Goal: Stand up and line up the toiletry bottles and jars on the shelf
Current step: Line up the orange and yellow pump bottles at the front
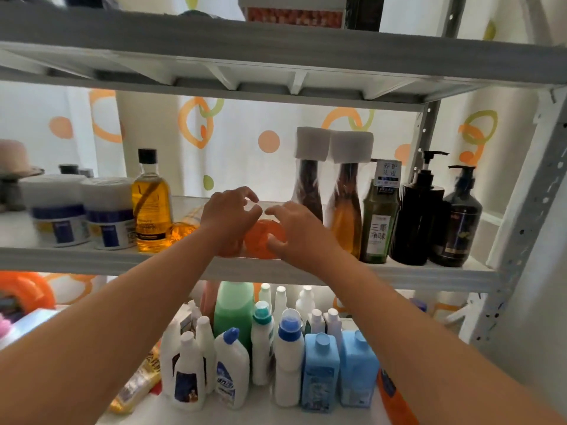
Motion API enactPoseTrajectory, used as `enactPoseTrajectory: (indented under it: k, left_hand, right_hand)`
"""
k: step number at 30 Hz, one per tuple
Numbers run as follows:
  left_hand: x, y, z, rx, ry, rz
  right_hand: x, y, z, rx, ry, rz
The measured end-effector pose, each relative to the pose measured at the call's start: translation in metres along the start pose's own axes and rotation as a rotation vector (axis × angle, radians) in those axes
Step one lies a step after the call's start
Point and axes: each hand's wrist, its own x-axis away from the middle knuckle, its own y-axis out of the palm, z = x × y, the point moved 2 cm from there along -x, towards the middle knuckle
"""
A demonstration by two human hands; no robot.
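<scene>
on middle shelf (76,259), left hand (228,214), right hand (302,233) hold orange bottle (260,237).

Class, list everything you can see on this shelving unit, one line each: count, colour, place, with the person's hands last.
jars: two, white with blue bands, middle shelf left
shampoo bottle: one, amber with black cap, right of the jars
orange bottle: one, orange, lying between the hands, middle shelf
tall bottles: two, brownish with white caps, right of the hands
green bottle: one, green, beside the tall bottles
pump bottles: two, dark, middle shelf far right
lower-shelf bottles: many, mostly white, two blue, one green, lower shelf
box: one, reddish pattern, top shelf
left hand: one, curled round the orange bottle
right hand: one, curled round the orange bottle
</scene>
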Motion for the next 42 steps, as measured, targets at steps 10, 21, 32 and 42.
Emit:
enactPoseTrajectory:
  k: [10, 21, 32, 42]
  left_hand:
    - [-0.046, 0.0, -0.002, 0.178, 0.006, -0.129]
    - [-0.089, 0.052, -0.009, -0.126, -0.043, -0.36]
    - [-0.082, 0.046, 0.001, 0.189, -0.038, -0.541]
    - [-0.081, 0.043, -0.014, 0.619, -0.191, -0.343]
  right_hand:
    - [-0.023, 0.044, -0.009, 0.3, 0.012, -0.135]
    - [-0.02, 0.07, -0.006, 0.298, 0.028, 0.151]
    - [-0.016, 0.087, -0.004, 0.4, 0.023, 0.262]
    - [-0.005, 0.098, 0.012, 0.406, -0.142, 0.47]
